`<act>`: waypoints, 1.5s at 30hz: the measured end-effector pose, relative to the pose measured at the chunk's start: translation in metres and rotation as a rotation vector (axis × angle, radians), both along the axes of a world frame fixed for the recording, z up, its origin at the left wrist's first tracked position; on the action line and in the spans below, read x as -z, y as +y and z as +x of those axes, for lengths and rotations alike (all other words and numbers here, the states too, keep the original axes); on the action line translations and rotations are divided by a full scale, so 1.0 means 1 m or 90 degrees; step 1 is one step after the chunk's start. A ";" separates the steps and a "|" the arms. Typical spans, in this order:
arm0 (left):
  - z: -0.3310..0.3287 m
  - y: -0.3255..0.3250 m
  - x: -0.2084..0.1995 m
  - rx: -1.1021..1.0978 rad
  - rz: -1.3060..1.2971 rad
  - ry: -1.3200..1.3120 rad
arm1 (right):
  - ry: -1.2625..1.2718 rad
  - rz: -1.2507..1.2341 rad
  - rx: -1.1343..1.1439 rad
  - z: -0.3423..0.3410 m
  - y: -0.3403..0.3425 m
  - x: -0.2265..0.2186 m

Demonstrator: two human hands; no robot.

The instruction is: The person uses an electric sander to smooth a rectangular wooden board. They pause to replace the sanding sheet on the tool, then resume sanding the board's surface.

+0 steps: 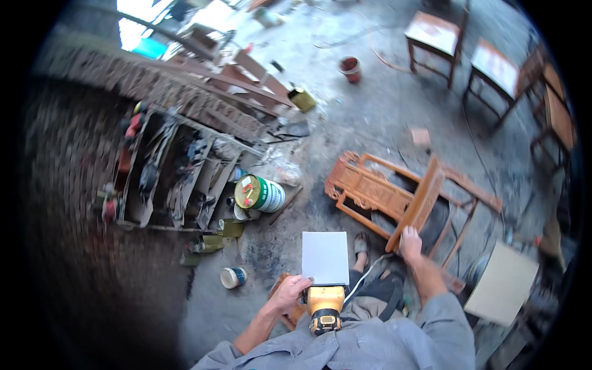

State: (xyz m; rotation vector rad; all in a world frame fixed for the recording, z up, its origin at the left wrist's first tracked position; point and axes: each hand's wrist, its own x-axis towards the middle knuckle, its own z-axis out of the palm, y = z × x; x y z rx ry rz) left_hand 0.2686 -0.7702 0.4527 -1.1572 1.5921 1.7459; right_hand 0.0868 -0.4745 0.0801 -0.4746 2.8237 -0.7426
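In front of my body is a yellow-and-black power sander point(325, 301). A white rectangular sheet point(325, 256), which looks like sandpaper, sticks out flat from its far end. My left hand point(290, 293) is closed at the left edge where sheet and sander meet, its thumb by the sheet's near corner; the other fingers are partly hidden. Ahead to the right, a carved brown wooden chair point(382, 196) lies tipped over on the floor. My right hand point(410, 244) is closed around the near edge of its seat point(419, 200).
A white cable point(364, 277) runs beside my leg. Left of centre stand a green-and-white paint bucket point(267, 194), a small jar point(233, 277) and a cluttered shelf rack point(179, 166). A pale board point(502, 283) is at right. Chairs point(493, 66) and a reddish bucket point(350, 69) stand farther off.
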 end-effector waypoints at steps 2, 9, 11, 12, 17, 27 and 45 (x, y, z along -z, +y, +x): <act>0.006 0.013 0.011 -0.033 0.004 0.057 | -0.093 0.014 0.030 0.010 -0.003 0.003; -0.027 0.026 -0.002 0.088 -0.031 0.179 | -0.106 -0.326 0.089 0.014 0.008 -0.158; -0.031 0.038 0.007 0.092 -0.037 0.191 | -0.193 -0.434 0.134 0.009 0.018 -0.225; -0.037 0.047 0.004 0.111 -0.015 0.218 | -0.237 -0.514 0.158 0.010 0.027 -0.255; -0.050 0.063 -0.015 0.149 0.048 0.253 | -0.364 -0.488 -0.041 0.023 0.036 -0.373; -0.030 0.059 -0.016 0.222 -0.027 0.241 | -0.128 -0.350 -0.248 0.045 0.020 -0.384; -0.030 0.086 -0.018 0.181 -0.003 0.277 | -0.082 -0.331 -0.297 0.046 0.037 -0.390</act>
